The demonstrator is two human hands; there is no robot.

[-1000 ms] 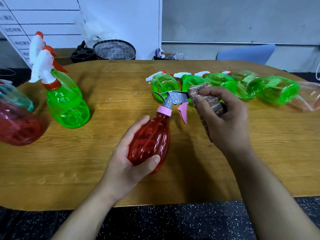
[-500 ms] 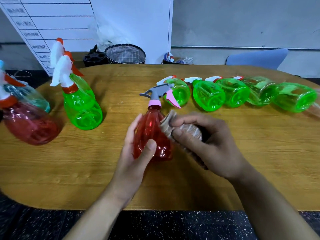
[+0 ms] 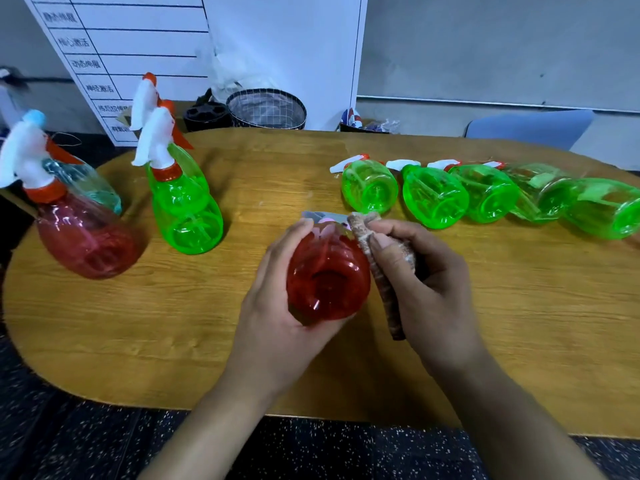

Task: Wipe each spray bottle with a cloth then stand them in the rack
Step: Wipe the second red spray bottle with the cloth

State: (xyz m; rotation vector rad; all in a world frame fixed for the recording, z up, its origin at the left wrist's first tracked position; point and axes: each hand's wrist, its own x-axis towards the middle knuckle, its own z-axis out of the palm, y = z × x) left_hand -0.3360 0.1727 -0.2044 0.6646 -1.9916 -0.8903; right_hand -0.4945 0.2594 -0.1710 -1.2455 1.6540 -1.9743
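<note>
Tipped base-up since earlier, the red bottle (image 3: 327, 275) sat gripped in the left hand (image 3: 277, 299) — right hand (image 3: 426, 271) pinching the cloth (image 3: 375, 258) against its side; wiping underway, racking next.

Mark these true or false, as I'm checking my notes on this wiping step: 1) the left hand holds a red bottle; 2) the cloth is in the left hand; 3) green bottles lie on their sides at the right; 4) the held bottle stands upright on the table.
1) The left hand holds the red translucent plastic spray bottle. True.
2) The cloth is in the left hand. False: the right hand grips the brown folded cloth, pressed against the bottle.
3) Green translucent spray bottles lie on their sides at the right. True.
4) The held bottle stands upright. False: it is tipped, base toward the camera.
</note>
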